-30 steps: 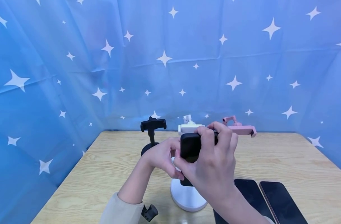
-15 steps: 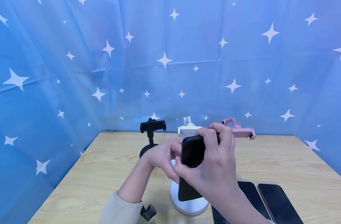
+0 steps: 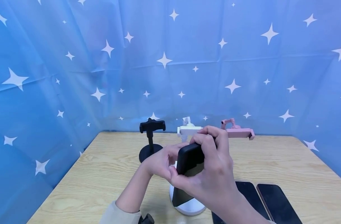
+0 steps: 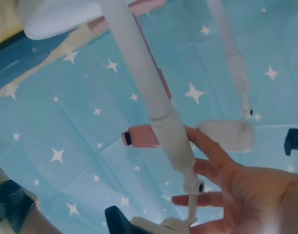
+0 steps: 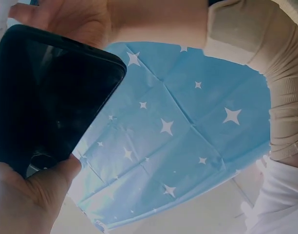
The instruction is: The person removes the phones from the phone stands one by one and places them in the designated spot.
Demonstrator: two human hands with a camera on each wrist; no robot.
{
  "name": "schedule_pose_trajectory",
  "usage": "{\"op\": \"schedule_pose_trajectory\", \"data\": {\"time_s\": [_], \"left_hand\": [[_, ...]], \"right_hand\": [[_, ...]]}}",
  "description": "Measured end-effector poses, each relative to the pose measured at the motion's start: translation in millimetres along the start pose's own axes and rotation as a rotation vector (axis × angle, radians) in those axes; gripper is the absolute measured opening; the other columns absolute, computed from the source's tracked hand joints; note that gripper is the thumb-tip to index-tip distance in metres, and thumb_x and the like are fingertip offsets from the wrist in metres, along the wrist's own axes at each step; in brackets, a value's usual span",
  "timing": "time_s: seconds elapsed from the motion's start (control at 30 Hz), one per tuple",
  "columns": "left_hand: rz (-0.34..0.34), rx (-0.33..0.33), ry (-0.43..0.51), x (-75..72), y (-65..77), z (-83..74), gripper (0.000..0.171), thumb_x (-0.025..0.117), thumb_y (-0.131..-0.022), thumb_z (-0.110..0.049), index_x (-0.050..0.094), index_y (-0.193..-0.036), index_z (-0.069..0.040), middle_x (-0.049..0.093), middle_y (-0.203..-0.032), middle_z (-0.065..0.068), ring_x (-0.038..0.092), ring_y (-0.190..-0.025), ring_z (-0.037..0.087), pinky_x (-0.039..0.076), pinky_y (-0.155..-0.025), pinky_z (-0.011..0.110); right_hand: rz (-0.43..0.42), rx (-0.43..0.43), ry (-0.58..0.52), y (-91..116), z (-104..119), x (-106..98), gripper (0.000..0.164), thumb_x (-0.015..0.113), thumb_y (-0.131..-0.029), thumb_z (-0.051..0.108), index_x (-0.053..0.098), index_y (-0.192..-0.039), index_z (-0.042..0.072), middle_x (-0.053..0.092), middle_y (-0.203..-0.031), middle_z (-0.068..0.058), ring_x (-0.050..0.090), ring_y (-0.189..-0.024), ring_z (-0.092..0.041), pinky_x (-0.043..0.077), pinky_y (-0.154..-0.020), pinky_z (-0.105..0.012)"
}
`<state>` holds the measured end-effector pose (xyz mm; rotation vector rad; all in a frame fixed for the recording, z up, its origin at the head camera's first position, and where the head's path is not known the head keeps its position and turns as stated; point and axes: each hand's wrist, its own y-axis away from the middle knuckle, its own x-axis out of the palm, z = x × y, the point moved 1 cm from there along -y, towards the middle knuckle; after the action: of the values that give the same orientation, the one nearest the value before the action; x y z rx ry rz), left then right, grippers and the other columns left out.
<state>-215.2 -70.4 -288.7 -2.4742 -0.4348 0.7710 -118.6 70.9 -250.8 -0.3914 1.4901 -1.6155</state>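
My right hand [image 3: 215, 171] grips a black smartphone [image 3: 190, 160], thumb at its near left edge and fingers over its top. The phone [image 5: 51, 92] leans at a tilt in front of a white phone stand, whose round base [image 3: 191, 209] shows below it. My left hand [image 3: 159, 163] is behind the phone's left edge. In the left wrist view, its fingers [image 4: 212, 146] reach round the stand's neck, close under the joint [image 4: 193, 184]. The stand's clamp is mostly hidden, so whether it touches the phone cannot be told.
Behind are a black phone stand [image 3: 150, 137], another white phone stand [image 3: 190, 130] and a pink one [image 3: 239, 133]. Two dark phones [image 3: 251, 197] lie side by side at the table's [image 3: 111, 174] front right. A blue starred curtain [image 3: 170, 77] hangs behind.
The phone has slid downward and tilted, with my right hand following slightly down and left. My left thumb, seen earlier beside the phone, is now mostly hidden behind the right one.
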Motion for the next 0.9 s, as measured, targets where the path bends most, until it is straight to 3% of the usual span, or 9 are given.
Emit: {"op": "schedule_pose_trajectory", "data": {"time_s": [0.23, 0.3, 0.4, 0.57, 0.67, 0.8, 0.9], "left_hand": [[-0.144, 0.002, -0.126, 11.7, 6.2, 5.3, 0.024, 0.065, -0.075, 0.008, 0.061, -0.099, 0.007, 0.049, -0.121, 0.018, 0.040, -0.121, 0.025, 0.035, -0.100, 0.041], [-0.182, 0.005, -0.138, 14.6, 7.1, 6.2, 0.025, 0.065, -0.075, 0.009, 0.062, -0.100, 0.006, 0.049, -0.124, 0.017, 0.040, -0.123, 0.025, 0.034, -0.101, 0.042], [-0.227, 0.037, -0.157, 18.9, 8.1, 8.4, 0.041, 0.066, -0.075, 0.010, 0.061, -0.114, -0.001, 0.047, -0.129, 0.016, 0.039, -0.124, 0.026, 0.036, -0.100, 0.042], [-0.311, 0.146, -0.163, 29.3, 7.8, 12.2, 0.079, 0.066, -0.071, 0.017, 0.046, -0.135, -0.024, 0.043, -0.132, 0.017, 0.041, -0.123, 0.029, 0.044, -0.093, 0.041], [-0.368, 0.176, -0.195, 35.0, 6.5, 12.1, 0.073, 0.066, -0.070, 0.017, 0.050, -0.132, -0.018, 0.045, -0.129, 0.020, 0.043, -0.121, 0.031, 0.045, -0.091, 0.041], [-0.407, 0.127, -0.244, 37.7, 4.8, 8.9, 0.052, 0.067, -0.072, 0.013, 0.055, -0.119, -0.004, 0.048, -0.125, 0.022, 0.047, -0.118, 0.029, 0.047, -0.090, 0.039], [-0.403, 0.091, -0.277, 37.0, 1.9, 7.0, 0.047, 0.068, -0.072, 0.011, 0.055, -0.116, 0.000, 0.049, -0.124, 0.022, 0.049, -0.116, 0.029, 0.048, -0.088, 0.038]], "right_hand": [[0.002, -0.017, -0.123, -4, 8, -7, 0.062, 0.081, -0.056, 0.027, 0.054, -0.108, 0.007, 0.041, -0.120, -0.007, 0.043, -0.110, -0.024, 0.046, -0.076, -0.032], [0.006, -0.021, -0.121, -3, 9, -7, 0.064, 0.081, -0.052, 0.027, 0.055, -0.107, 0.005, 0.042, -0.119, -0.009, 0.044, -0.110, -0.026, 0.045, -0.076, -0.036], [-0.007, -0.037, -0.139, 8, -1, -2, 0.070, 0.084, -0.047, 0.030, 0.056, -0.107, 0.006, 0.042, -0.122, -0.013, 0.044, -0.111, -0.029, 0.043, -0.078, -0.042], [0.018, -0.036, -0.183, 50, -49, 14, 0.091, 0.089, -0.037, 0.037, 0.055, -0.116, 0.008, 0.035, -0.132, -0.017, 0.035, -0.120, -0.036, 0.042, -0.087, -0.042], [0.060, -0.006, -0.156, 56, -52, 3, 0.090, 0.089, -0.039, 0.038, 0.055, -0.118, 0.009, 0.036, -0.131, -0.015, 0.035, -0.119, -0.033, 0.044, -0.086, -0.033], [0.142, 0.036, -0.070, 33, -19, -29, 0.074, 0.085, -0.049, 0.032, 0.055, -0.113, 0.007, 0.042, -0.122, -0.011, 0.039, -0.113, -0.026, 0.042, -0.081, -0.016], [0.197, 0.060, 0.002, 23, -6, -46, 0.068, 0.083, -0.052, 0.029, 0.055, -0.107, 0.003, 0.042, -0.116, -0.011, 0.040, -0.108, -0.021, 0.035, -0.080, -0.008]]}}
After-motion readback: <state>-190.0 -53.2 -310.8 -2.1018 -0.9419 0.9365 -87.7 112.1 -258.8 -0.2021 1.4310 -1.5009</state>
